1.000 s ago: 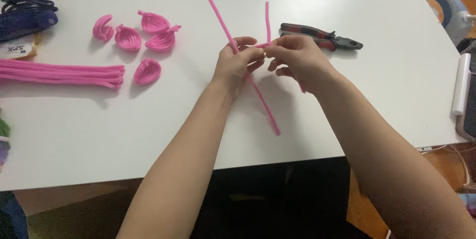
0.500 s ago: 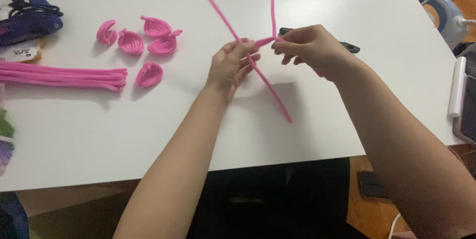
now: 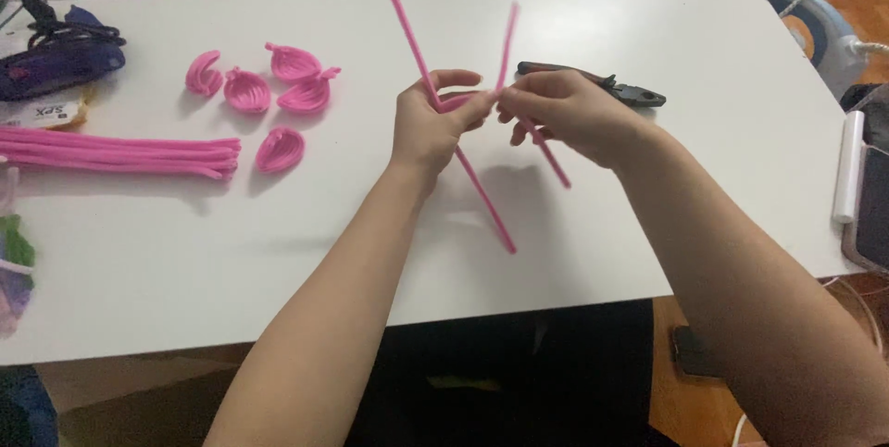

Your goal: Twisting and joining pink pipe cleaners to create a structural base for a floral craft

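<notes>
Above the white table I hold pink pipe cleaners with both hands. My left hand pinches a long pink pipe cleaner that slants from the top of the view down to the table's near side. My right hand grips a shorter pink pipe cleaner that rises beside the long one, its lower end sticking out below my fingers. The two pieces meet between my thumbs, where a bent pink section links them.
Several pink petal shapes lie at the left, with a bundle of straight pink pipe cleaners below them. Pliers rest behind my right hand. A dark blue glue gun sits at far left, a white roll at right.
Both hands have lifted a little off the table with the pipe cleaners. The right hand has drawn closer to the left, and the view has shifted slightly.
</notes>
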